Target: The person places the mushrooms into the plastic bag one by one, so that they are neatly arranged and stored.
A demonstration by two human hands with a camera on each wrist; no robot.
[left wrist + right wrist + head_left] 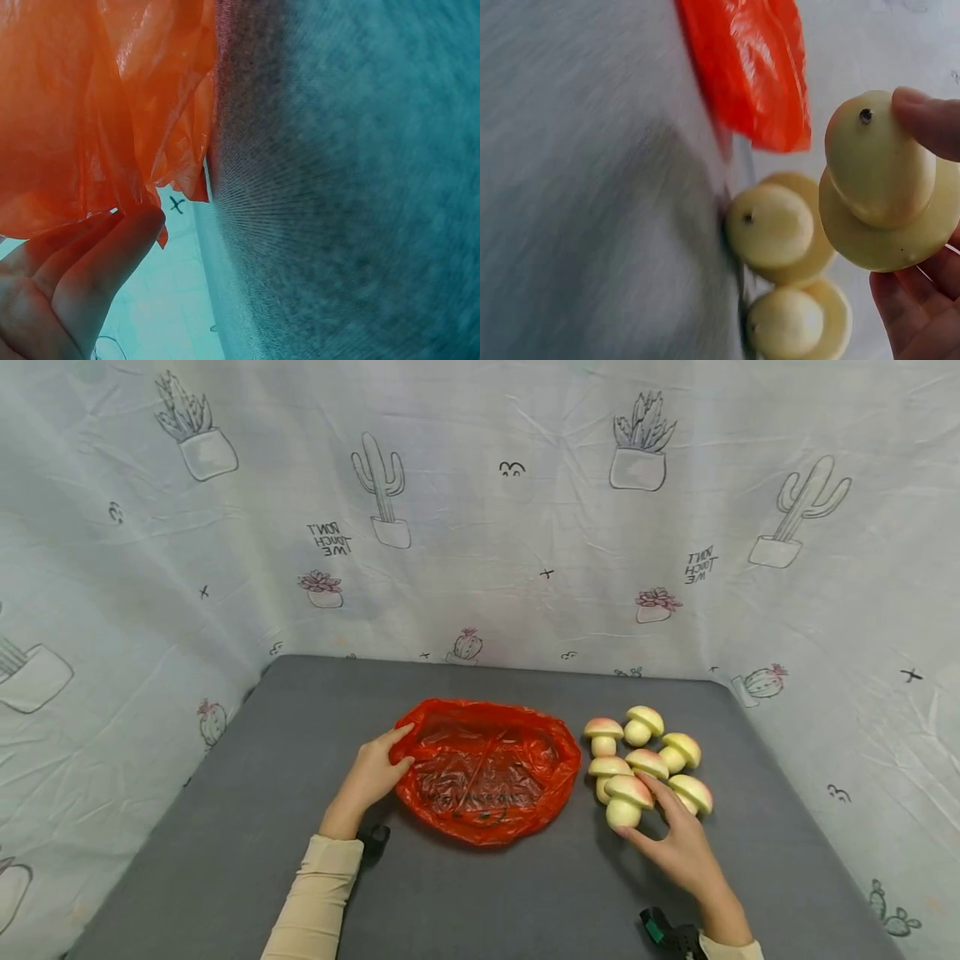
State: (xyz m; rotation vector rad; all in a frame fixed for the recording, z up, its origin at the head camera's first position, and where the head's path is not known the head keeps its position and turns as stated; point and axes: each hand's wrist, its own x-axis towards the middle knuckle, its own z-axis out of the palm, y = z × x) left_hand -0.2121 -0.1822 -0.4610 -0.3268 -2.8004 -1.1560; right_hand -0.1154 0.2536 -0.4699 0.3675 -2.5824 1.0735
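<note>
A red plastic bag (480, 777) lies spread on the table, its rim rolled into an oval opening. My left hand (371, 772) is at its left edge, and in the left wrist view the fingers and thumb pinch the bag's edge. On the right, my right hand (682, 847) grips a model mushroom (626, 802) with a pale yellow stem and pink-tinged cap. The right wrist view shows that mushroom (881, 161) raised off the table, thumb on the stem and fingers on the cap, a small dark hole in the stem's end.
Several similar mushrooms (602, 737) stand in a cluster right of the bag, just beyond my right hand. The grey table (480, 902) is bordered at the back and sides by a white curtain (480, 510) printed with cacti.
</note>
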